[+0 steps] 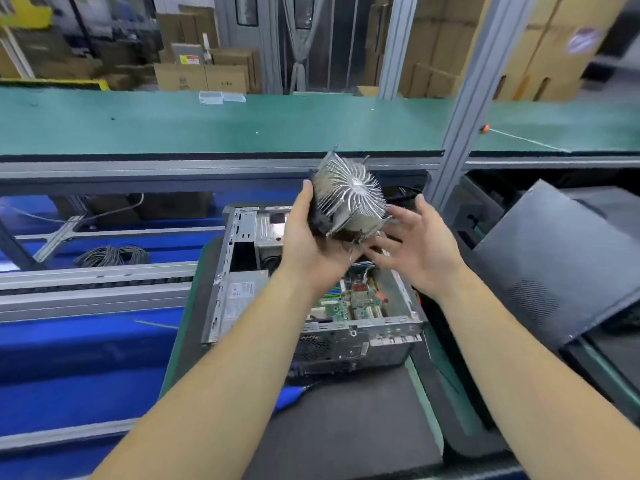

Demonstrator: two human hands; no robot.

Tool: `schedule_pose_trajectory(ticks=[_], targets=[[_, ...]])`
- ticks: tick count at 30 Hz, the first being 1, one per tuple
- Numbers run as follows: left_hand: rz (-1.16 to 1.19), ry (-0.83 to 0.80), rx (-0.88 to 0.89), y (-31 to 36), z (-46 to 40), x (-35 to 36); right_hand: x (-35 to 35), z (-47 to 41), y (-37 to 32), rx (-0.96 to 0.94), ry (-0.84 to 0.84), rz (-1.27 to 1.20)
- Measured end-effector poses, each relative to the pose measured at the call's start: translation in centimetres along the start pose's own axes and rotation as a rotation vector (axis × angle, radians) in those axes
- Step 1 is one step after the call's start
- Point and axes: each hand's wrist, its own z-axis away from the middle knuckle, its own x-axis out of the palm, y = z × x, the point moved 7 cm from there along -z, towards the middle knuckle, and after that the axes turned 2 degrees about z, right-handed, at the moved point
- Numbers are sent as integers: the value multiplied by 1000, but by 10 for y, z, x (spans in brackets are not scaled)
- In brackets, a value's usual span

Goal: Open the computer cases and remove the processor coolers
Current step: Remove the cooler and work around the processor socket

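Observation:
A round processor cooler point(349, 199) with silver radial fins and a black fan is held up in the air above an open computer case point(239, 282). My left hand point(311, 244) grips the cooler from its left side and underneath. My right hand point(419, 247) is beside it on the right, fingers spread, fingertips touching the cooler's lower right edge. The case lies on its side on a dark mat point(346, 427), with its green motherboard point(349, 299) and silver power supply point(239, 296) showing.
A black case side panel point(561, 268) leans at the right. A green shelf point(207, 123) runs across behind, carried by an aluminium post point(464, 109). Blue conveyor surface point(79, 344) and a coil of cable point(110, 254) lie to the left. Cardboard boxes stand far back.

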Motion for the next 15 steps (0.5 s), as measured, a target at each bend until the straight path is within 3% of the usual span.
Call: schedule_pose_trajectory(ticks=[3, 7, 9, 12, 15], targets=[[-94, 9, -64, -47, -23, 26, -8, -5, -18, 106, -178, 36], [-348, 64, -81, -108, -62, 49, -63, 2, -28, 160, -170, -111], [-611, 121, -56, -130, -87, 52, -108, 4, -37, 121, -109, -163], [-1194, 127, 29, -159, -120, 57, -191, 8, -45, 72, 101, -115], [-1326, 91, -31, -205, -141, 52, -262, 18, -43, 108, 267, 116]])
